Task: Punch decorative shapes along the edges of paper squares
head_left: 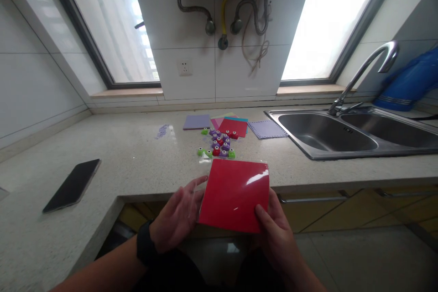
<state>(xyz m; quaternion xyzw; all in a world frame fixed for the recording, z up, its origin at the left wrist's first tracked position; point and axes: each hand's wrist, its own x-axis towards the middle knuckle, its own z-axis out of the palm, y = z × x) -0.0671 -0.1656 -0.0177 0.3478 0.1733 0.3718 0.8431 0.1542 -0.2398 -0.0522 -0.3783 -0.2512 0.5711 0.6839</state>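
Note:
My right hand [277, 228] grips the lower right side of a glossy red square sheet [236, 194] in a clear plastic sleeve, thumb on top and fingers behind. My left hand [178, 216] is beside the sheet's left edge, palm up with fingers stretched out, partly seen through the sleeve's clear flap. Some of its fingertips are hidden behind the plastic. Just beyond the sheet, several small purple, red and green craft punches [221, 141] with round white-and-dark tops stand clustered on the counter.
Behind the punches are a purple stack of paper [196, 122], fanned coloured sheets [234, 127] and a lilac sheet with a punched border [268, 129]. Purple scraps [162, 131] lie left. A dark tablet-like slab [72, 185] rests far left; a double sink [328, 132] is right.

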